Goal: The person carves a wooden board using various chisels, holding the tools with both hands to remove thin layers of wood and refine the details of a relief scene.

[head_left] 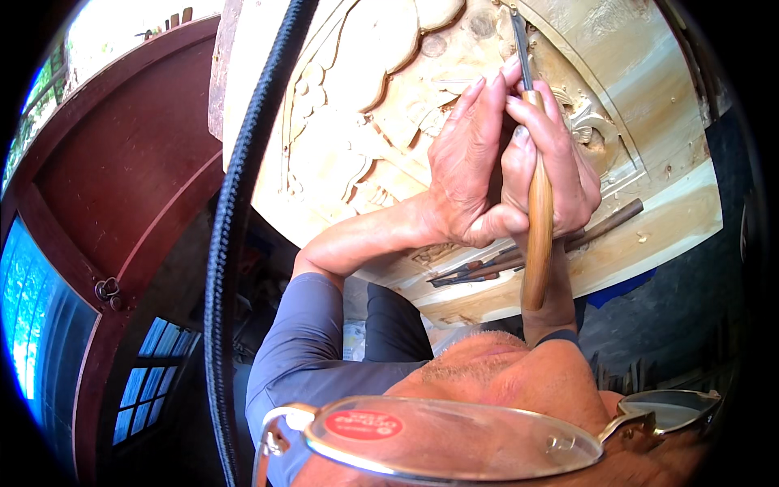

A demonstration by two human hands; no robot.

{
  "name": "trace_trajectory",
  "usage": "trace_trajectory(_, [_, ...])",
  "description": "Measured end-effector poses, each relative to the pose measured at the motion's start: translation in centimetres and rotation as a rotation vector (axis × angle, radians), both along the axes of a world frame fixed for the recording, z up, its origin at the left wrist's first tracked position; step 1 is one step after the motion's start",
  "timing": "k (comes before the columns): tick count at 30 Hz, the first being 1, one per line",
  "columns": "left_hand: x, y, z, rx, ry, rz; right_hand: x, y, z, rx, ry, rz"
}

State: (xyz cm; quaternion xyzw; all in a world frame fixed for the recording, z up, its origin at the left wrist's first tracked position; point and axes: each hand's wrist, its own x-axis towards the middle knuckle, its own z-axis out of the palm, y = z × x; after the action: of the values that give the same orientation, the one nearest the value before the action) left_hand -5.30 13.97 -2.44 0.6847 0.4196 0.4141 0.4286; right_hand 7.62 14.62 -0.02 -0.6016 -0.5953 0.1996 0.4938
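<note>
A carving gouge (539, 219) with a long, smooth wooden handle and a narrow metal blade lies across my hands, its tip pointing to the far side. My right hand (568, 166) is closed around the upper handle, with the index finger bent over it. Pressed against it from the left is my left hand (466, 166). Its fingers are held together, the tips beside the blade and the thumb near the handle. Under both hands is a pale carved wooden panel (389, 146) with raised rounded shapes and a curved border. The blade tip is over a recessed part near that border.
Several slim carving tools (503, 264) lie on the panel's near edge, one with a long dark handle (613, 221). A black braided cable (235, 195) crosses the view on the left. Behind it stands a dark red wooden door (122, 154). Eyeglasses (454, 438) show at the bottom.
</note>
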Motion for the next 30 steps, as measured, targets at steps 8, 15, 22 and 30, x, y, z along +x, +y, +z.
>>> trace_trajectory(8, [-0.3,0.3,1.3,0.071,0.147,-0.107,2.2,-2.0,-1.2,0.019,0.110,-0.034])
trace_trajectory(15, [-0.4,-0.1,2.6,0.246,0.178,-0.296,3.5,-0.1,-0.5,-0.093,0.017,-0.365])
trace_trajectory(22, [0.4,-0.2,1.7,0.314,0.128,-0.280,4.4,0.6,-4.9,0.019,-0.328,-0.359])
trace_trajectory(30, [0.9,-0.3,1.6,0.335,0.122,-0.181,4.3,0.4,-5.0,-0.014,-0.399,-0.384])
